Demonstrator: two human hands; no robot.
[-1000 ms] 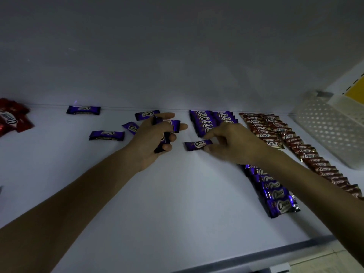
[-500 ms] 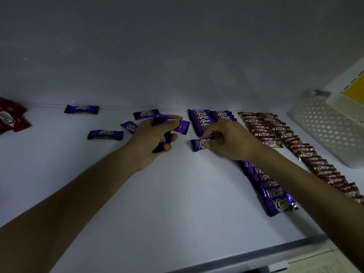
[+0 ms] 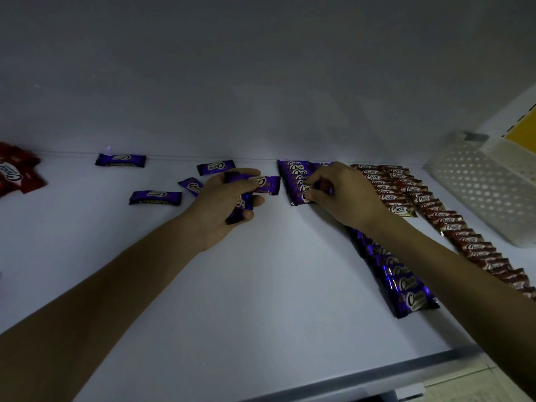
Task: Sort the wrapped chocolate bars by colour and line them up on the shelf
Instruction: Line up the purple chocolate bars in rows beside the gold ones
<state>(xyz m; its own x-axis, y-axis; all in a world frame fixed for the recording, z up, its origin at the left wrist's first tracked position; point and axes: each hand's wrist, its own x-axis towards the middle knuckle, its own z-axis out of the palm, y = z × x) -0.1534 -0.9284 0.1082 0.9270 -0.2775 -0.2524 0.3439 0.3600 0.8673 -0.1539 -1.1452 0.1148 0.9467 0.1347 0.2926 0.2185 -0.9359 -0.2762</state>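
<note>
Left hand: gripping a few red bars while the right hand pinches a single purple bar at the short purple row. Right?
No. The head view shows the left hand gripping purple bars, not red ones. The rest stands: the right hand pinches a single purple bar at the short purple row.

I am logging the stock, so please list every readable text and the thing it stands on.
"Choco": purple foil-wrapped chocolate bars, lined and loose.
"Choco": red-brown wrapped chocolate bars, right rows.
Red wrapper at left edge: logo cut off, unreadable.
Small print under each logo: too blurred.
</note>
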